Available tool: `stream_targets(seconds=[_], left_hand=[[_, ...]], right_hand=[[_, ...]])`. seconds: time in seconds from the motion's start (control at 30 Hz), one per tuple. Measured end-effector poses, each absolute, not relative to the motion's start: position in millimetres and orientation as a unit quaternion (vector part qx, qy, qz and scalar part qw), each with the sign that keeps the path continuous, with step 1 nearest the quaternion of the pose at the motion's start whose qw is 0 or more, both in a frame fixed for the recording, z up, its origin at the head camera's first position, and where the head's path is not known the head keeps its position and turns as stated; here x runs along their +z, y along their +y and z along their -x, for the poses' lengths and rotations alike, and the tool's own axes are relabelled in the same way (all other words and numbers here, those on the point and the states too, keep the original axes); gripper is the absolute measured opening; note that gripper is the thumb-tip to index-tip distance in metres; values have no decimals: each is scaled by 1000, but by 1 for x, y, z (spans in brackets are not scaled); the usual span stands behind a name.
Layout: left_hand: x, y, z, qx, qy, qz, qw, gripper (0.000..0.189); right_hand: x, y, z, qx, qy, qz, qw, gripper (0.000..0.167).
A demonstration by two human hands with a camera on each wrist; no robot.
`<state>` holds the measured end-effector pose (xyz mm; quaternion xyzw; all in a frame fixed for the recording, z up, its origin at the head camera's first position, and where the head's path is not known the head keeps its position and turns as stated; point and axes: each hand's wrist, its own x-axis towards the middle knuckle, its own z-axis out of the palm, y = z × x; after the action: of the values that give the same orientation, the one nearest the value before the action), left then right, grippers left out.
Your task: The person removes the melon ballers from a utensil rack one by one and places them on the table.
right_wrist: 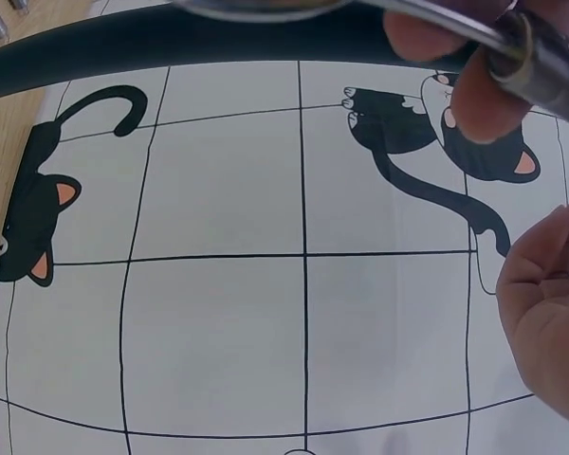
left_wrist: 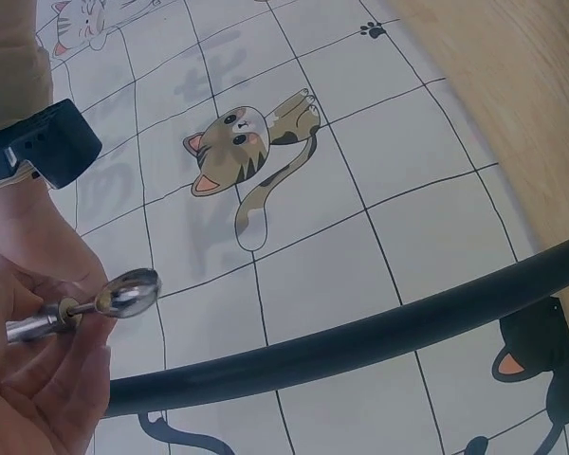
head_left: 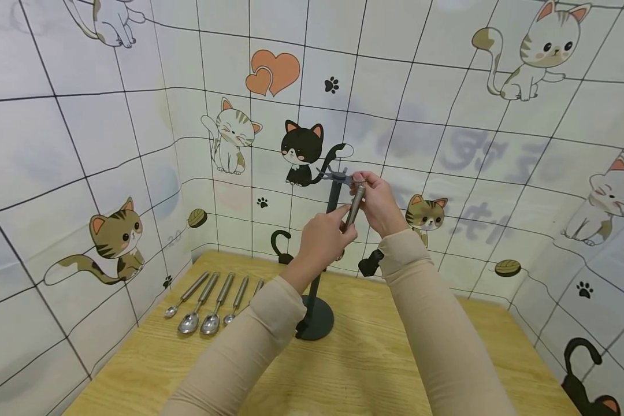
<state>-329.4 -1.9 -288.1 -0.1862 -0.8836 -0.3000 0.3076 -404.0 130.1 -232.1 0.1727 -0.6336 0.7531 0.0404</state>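
A metal spoon [head_left: 356, 207] hangs handle-up between both hands at the top of a black stand [head_left: 318, 319]. My left hand [head_left: 322, 238] grips the handle's lower part, its index finger lying along the metal. Out below those fingers comes the small shiny spoon bowl [left_wrist: 130, 293], seen in the left wrist view. Higher up, my right hand [head_left: 383, 203] pinches the handle's top end, right at one arm of the stand's hook ring [head_left: 338, 175]. Its curled fingers also show in the right wrist view. The fingers hide the handle's end.
Several metal spoons [head_left: 221, 296] lie in a row on the left of the wooden table [head_left: 364, 370], the last one partly behind my left sleeve. The stand's dark pole [head_left: 334, 197] rises close behind my left hand. Cat-patterned wall covering [head_left: 379, 81] encloses the back and sides.
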Motion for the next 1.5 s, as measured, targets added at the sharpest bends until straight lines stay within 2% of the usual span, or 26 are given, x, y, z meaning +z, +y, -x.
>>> stream_targets(seconds=[0.37,0.83,1.5], left_hand=[[-284,-10,327,-315,-883,232,258,52],[-301,-42,321,-364,-878,235,204,48],[-337,-89,312,-362,-892,211,171,47]], right_hand=[[-233,135,402,736,-646,-198,42,19],[-232,134,400,729,-653,-197,56,15],[-232,133,398,736,-651,-177,58,13]])
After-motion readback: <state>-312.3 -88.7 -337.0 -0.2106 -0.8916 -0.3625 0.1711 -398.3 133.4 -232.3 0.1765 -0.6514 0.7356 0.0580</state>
